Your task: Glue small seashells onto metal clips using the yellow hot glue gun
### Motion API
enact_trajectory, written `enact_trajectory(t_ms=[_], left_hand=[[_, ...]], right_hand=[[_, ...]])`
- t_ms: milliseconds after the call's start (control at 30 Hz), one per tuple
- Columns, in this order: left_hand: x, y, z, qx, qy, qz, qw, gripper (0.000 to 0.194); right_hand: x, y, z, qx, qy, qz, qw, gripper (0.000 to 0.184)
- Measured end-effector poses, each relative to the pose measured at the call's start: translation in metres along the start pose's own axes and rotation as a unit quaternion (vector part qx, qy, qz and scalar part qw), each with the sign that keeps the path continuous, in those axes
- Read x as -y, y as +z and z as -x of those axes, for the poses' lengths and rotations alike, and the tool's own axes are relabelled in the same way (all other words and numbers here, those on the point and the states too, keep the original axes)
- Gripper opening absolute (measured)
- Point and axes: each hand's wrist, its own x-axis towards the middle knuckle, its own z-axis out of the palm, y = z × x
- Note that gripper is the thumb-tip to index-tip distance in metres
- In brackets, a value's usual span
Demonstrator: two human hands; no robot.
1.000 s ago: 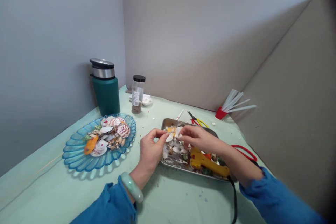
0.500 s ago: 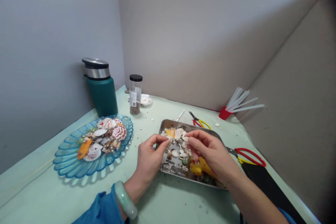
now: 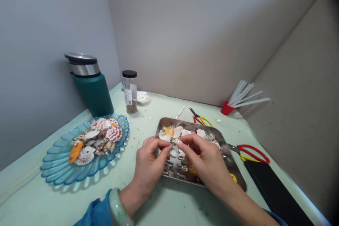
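My right hand (image 3: 202,159) pinches a small speckled seashell (image 3: 178,141) between thumb and forefinger. Close to its left, my left hand (image 3: 150,160) has thumb and forefinger pressed together; whatever sits between those tips is too small to make out. Both hands are over a metal tray (image 3: 243,180). Inside it lie white shells, an orange shell (image 3: 169,132), several metal clips (image 3: 172,172) near the front side, and a yellow tool (image 3: 233,178) mostly hidden behind my right hand.
A blue scalloped plate (image 3: 53,169) heaped with shells stands left. Behind it are a green bottle (image 3: 92,93) and a clear jar (image 3: 130,93). Scissors (image 3: 253,153), pliers (image 3: 200,118), a black slab (image 3: 275,187) and a red cup (image 3: 227,108) with translucent sticks surround the tray.
My hands have come closer together, the right one moving left with the speckled shell. The view has shifted a little, and more of the tray's right side shows.
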Motion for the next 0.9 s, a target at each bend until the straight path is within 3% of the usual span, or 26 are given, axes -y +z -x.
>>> enact_trajectory(t_ms=[133,433,900], left_hand=[[-0.0019,0.0005,0.0025,0.000,0.031,-0.004,1.000,0.009],[-0.0011,0.0009,0.0033,-0.002,0.033,-0.007,0.999,0.008],[-0.0018,0.0014,0.0019,0.008,0.001,0.007,1.000,0.009]], right_hand=[[-0.0017,0.0025,0.0016,0.000,-0.001,0.017,1.000,0.013],[0.0005,0.0059,0.0026,-0.010,-0.027,0.043,0.999,0.008],[0.0030,0.0025,0.0032,0.010,-0.015,0.033,0.999,0.013]])
